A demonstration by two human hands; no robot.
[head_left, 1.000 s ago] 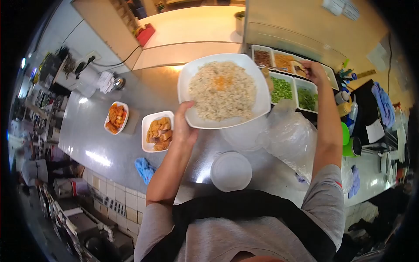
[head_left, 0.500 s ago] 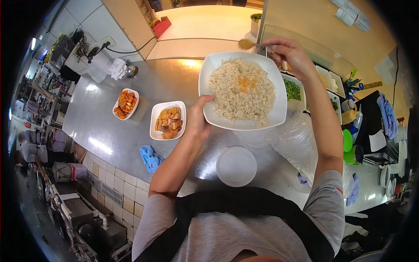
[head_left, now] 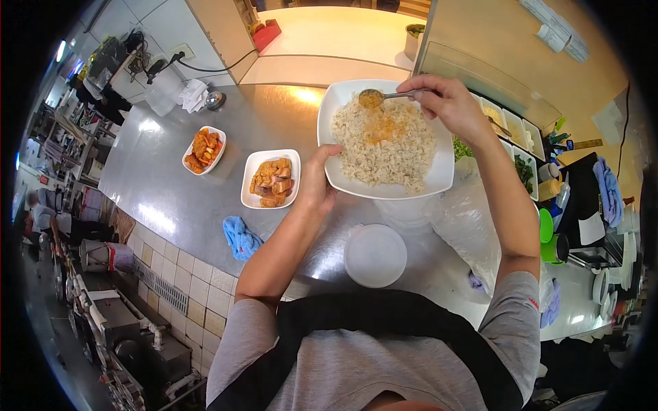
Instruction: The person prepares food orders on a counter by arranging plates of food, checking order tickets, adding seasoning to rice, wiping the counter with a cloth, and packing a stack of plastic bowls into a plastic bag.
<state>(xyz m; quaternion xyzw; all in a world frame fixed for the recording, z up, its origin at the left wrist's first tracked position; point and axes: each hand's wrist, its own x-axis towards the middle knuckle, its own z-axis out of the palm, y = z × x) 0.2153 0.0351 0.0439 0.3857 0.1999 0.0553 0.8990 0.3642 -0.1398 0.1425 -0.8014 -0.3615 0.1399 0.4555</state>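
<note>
My left hand [head_left: 321, 179] grips the left edge of a large white square bowl [head_left: 444, 179], its thumb over the rim and the other fingers underneath, out of sight. Pale cooked rice [head_left: 384, 161] fills the bowl, with an orange-yellow powder [head_left: 385, 130] scattered on top toward the back. In my right hand [head_left: 449, 103] is the handle of a metal spoon [head_left: 392, 95]. The spoon's head, holding some of the same powder, is over the back part of the rice. Whether it touches the rice I cannot tell.
Left on the steel counter [head_left: 154, 171] sit a small dish of reddish food [head_left: 205, 149], a dish of sliced browned meat [head_left: 272, 183] and a blue cloth [head_left: 240, 238]. A round translucent lid [head_left: 375, 256] lies near my body. Plastic bags [head_left: 462, 212] and topping trays [head_left: 524, 171] are right.
My right hand has brought the spoon leftward and down, from behind the bowl's rim to over the rice. More orange-yellow powder lies on the rice. My left hand keeps its hold.
</note>
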